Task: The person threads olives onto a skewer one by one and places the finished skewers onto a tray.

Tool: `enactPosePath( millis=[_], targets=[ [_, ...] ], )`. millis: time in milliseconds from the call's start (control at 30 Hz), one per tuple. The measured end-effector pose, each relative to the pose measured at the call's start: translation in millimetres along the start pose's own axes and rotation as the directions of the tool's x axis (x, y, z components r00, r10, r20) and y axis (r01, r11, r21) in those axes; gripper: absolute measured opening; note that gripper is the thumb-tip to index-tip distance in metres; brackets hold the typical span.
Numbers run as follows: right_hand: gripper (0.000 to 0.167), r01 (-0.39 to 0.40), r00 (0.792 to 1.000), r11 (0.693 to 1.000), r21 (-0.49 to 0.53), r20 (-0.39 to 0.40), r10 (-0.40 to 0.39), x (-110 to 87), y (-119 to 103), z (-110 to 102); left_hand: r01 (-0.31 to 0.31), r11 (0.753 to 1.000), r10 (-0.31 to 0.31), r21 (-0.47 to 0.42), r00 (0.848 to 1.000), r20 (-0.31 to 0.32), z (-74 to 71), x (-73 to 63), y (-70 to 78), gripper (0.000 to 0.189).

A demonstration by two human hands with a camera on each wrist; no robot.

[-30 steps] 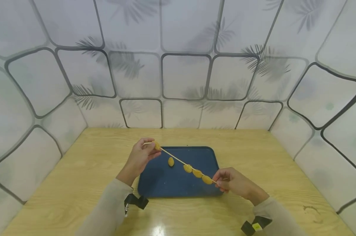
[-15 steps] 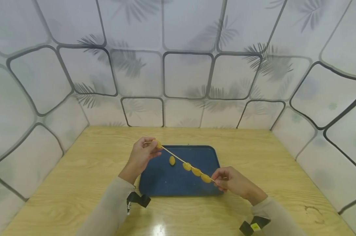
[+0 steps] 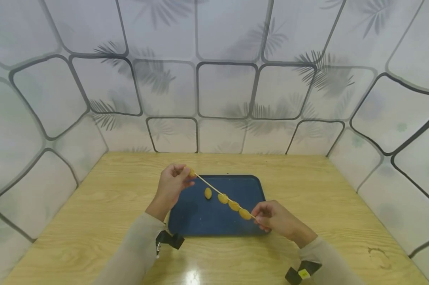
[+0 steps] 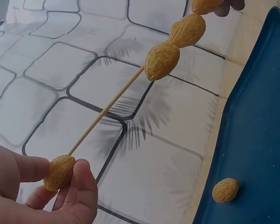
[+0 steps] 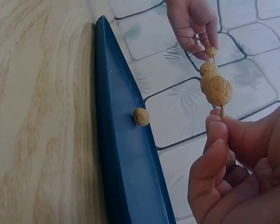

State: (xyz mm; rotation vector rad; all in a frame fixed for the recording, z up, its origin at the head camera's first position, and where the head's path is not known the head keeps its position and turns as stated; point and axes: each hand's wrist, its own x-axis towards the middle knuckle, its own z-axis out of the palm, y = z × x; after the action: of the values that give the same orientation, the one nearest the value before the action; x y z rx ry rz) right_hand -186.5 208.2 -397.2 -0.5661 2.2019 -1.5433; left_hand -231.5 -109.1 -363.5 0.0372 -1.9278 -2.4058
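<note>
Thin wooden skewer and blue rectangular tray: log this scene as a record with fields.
Skewer: thin tan wooden skewer, slanting between both hands
Left hand: pinches one wrinkled yellow-brown oval piece at one end of the skewer
Right hand: pinches the skewer near its other end
Strung: three similar oval pieces, in a row beside the right hand
Tray: blue rectangular tray, on a wood-grain table
Loose: one similar oval piece, on the tray
</note>
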Motion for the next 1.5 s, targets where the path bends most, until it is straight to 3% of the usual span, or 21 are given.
enactPosePath(
  millis=[200,633,1500],
  targets=[
    [0.009,-0.001,1.0,1.0,-0.006,-0.027,0.001,2.3,2.6,2.4,0.004,1.0,-0.004,0.01,1.0,-0.004,0.8,0.1,-0.8,0.014],
    [0.007,0.019,0.998,1.0,-0.022,-0.054,-0.021,5.0,4.9,4.5,-0.008,0.997,0.008,-0.08,1.0,0.003,3.1,0.3,-2.4,0.009],
    [0.01,-0.002,0.998,1.0,-0.005,-0.061,0.002,7.4,-1.8,13.5,0.024,0.998,-0.024,-0.057,1.0,-0.001,1.8,1.7,-4.0,0.009]
  ],
)
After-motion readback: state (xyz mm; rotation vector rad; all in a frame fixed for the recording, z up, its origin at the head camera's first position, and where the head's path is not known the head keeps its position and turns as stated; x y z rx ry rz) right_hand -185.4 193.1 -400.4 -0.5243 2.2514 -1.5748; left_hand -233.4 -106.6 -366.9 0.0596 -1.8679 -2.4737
